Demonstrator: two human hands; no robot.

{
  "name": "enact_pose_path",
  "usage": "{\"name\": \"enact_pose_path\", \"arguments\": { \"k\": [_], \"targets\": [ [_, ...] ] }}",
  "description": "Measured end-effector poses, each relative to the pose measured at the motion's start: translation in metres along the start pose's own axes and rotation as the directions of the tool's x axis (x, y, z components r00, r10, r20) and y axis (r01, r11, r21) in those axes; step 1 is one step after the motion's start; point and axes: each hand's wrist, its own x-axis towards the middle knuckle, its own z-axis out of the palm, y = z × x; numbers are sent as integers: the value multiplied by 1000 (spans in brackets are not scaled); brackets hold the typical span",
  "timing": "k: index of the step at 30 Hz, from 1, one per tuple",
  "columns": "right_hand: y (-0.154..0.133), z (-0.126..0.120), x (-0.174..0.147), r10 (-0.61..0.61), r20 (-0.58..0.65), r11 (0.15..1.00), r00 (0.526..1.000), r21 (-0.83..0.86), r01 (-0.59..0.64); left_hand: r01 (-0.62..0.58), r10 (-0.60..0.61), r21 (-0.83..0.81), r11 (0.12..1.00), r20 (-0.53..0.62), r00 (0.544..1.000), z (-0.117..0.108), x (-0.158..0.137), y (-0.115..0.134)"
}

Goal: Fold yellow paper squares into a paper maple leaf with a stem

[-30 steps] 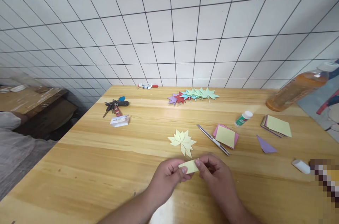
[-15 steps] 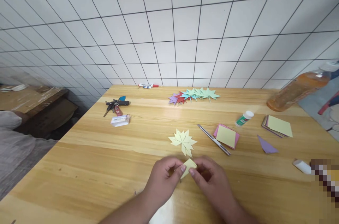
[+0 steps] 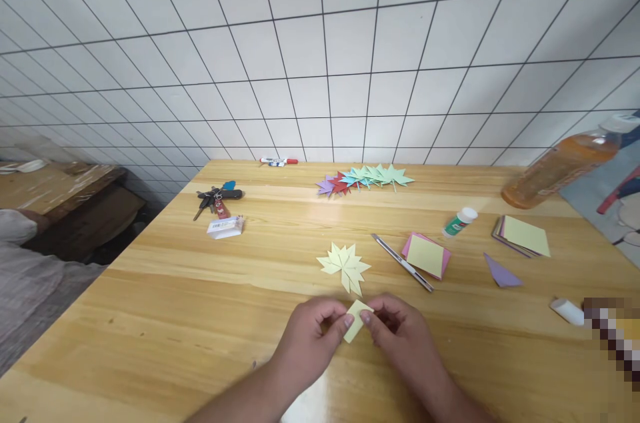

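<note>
A small folded piece of pale yellow paper (image 3: 356, 325) is pinched between my two hands near the front of the table. My left hand (image 3: 313, 333) grips its left edge with thumb and fingers. On the other edge, my right hand (image 3: 400, 329) presses its thumb on top, the fingers curled beneath. Just beyond them lies a pale yellow paper maple leaf (image 3: 345, 266), flat on the wood. To its right rest a utility knife (image 3: 403, 263) and a stack of yellow and pink paper squares (image 3: 425, 255).
Overlapping coloured paper leaves (image 3: 370, 177) lie near the tiled wall. Keys (image 3: 219, 196), a small white box (image 3: 225, 227) and markers (image 3: 278, 161) sit leftward. On the right are a glue stick (image 3: 459, 222), more paper squares (image 3: 525, 235), a purple triangle (image 3: 502, 271) and a bottle (image 3: 560, 166).
The folded yellow paper has turned slightly between my fingers and now shows as a narrow strip. My right thumb has shifted up a little on it. The view has moved slightly.
</note>
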Motion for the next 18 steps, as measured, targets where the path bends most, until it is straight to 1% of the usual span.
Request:
{"name": "enact_pose_path", "arguments": {
  "k": [2,4,7,10,14,16,18],
  "targets": [
    [-1,0,0,2,2,1000,1000,-20,-2,3,-3,4,1000,7,1000,-1,0,0],
    [-3,0,-1,-15,17,999,1000,-50,15,-20,20,51,999,13,1000,-2,-1,1],
    [-6,1,-3,-57,67,991,996,-115,65,-114,114,179,977,11,993,-4,-2,4],
    [-7,2,-5,-77,98,982,992,-163,93,-189,190,226,956,14,982,-6,-3,6],
    [-7,2,-4,-64,90,985,994,-152,77,-231,236,213,949,2,972,-6,-4,5],
    [-5,4,-4,-34,91,996,995,-84,42,-223,232,148,963,-43,972,-5,-4,5],
    [-4,7,-4,-9,89,1000,996,-1,9,-197,201,43,979,-119,972,-4,-4,6]
  ]
}}
